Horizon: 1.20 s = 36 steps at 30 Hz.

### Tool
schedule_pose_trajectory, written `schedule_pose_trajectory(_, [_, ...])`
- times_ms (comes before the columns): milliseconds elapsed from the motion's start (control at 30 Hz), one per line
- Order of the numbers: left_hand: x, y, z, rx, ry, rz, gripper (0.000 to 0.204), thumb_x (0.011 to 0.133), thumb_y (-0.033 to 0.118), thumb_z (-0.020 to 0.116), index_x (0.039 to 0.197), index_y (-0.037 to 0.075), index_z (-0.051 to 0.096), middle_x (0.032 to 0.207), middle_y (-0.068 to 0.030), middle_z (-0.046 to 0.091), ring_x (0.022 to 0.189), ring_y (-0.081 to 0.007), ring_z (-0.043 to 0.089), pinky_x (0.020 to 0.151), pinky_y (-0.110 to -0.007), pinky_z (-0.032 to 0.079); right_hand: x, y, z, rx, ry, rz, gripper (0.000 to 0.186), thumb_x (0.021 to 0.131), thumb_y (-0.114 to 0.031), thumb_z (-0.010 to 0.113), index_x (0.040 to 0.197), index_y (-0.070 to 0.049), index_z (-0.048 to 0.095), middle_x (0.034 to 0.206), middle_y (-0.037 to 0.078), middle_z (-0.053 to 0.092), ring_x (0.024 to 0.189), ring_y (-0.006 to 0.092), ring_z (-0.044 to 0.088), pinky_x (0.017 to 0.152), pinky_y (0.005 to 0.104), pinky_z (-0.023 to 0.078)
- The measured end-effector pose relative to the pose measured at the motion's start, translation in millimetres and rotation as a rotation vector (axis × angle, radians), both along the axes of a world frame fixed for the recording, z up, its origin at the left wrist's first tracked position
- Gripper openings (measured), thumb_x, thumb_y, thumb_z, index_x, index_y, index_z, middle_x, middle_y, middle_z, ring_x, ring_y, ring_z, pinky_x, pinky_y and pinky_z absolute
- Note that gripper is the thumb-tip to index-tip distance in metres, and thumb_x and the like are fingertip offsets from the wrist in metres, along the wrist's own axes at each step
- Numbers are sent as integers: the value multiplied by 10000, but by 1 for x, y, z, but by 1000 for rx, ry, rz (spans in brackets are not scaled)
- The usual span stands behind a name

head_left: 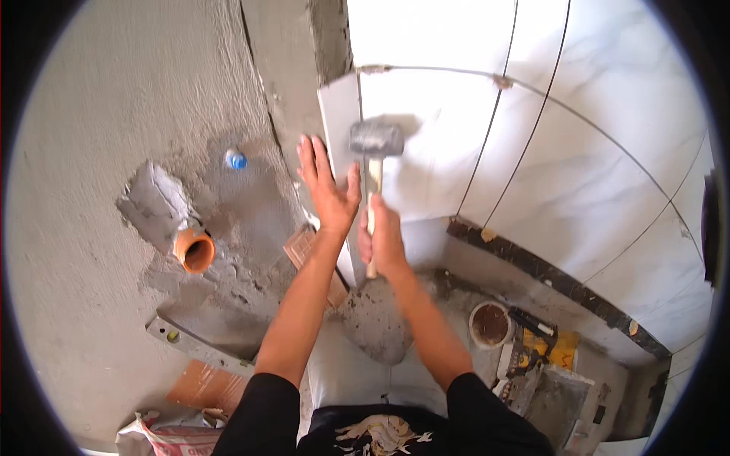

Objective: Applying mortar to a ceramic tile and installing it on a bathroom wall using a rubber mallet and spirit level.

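My left hand has its fingers stretched out against a narrow white tile standing upright beside the rough cement corner. My right hand grips the pale handle of a rubber mallet, whose dark, dusty head is over the tile's right side, beside larger white marbled wall tiles. Below the narrow tile, partly behind my left forearm, lies a terracotta-coloured piece.
On the left are an orange pipe opening, a blue cap and a level. A bag lies at lower left. A white bucket, a yellow-and-black tool and a grey tray sit at lower right.
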State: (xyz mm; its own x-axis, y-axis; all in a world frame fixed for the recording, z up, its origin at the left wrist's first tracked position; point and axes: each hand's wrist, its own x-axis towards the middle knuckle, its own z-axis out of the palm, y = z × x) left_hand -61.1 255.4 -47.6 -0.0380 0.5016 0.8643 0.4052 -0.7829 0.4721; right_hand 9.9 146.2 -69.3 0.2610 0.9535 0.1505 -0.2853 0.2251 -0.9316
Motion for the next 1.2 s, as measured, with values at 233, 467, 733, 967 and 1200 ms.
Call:
schedule_pose_trajectory(233, [-13, -7, 42, 47, -39, -117, 954, 818, 212, 768, 1568, -26, 229, 1560, -338, 238, 1426, -502, 297, 1192, -489, 271, 6, -41, 21, -40, 65, -76, 514, 1038, -534, 373, 853, -72, 503, 514, -19, 376, 360, 90, 335, 317, 274, 295])
schedule_pose_trajectory(467, [1, 4, 92, 213, -87, 186, 786, 850, 171, 740, 1528, 14, 375, 1477, -330, 397, 1334, -484, 435, 1123, -477, 366, -2, -45, 26, -24, 15, -148, 451, 1048, -466, 345, 936, -60, 505, 540, -13, 374, 380, 90, 336, 340, 271, 320])
schedule_pose_trajectory(733, [5, 10, 85, 193, 0, 195, 827, 922, 239, 654, 1576, -18, 219, 1550, -367, 270, 1406, -543, 308, 1174, -548, 264, -7, -27, -4, -71, 37, -33, 437, 1049, -451, 374, 885, -63, 490, 539, -13, 370, 372, 84, 330, 334, 264, 295])
schedule_pose_trajectory(967, [6, 8, 85, 195, 2, 174, 790, 952, 239, 633, 1572, -30, 224, 1554, -361, 265, 1412, -527, 313, 1180, -529, 266, -5, -21, -7, -71, 32, -32, 450, 1042, -462, 364, 880, -61, 491, 532, -10, 368, 369, 88, 326, 333, 271, 303])
schedule_pose_trajectory(1200, [5, 9, 83, 198, -14, 168, 764, 959, 217, 633, 1570, -22, 241, 1546, -351, 284, 1401, -516, 345, 1167, -499, 303, -7, -20, -11, -87, 54, -23, 441, 1047, -446, 350, 881, -61, 487, 532, -12, 369, 371, 89, 321, 331, 274, 311])
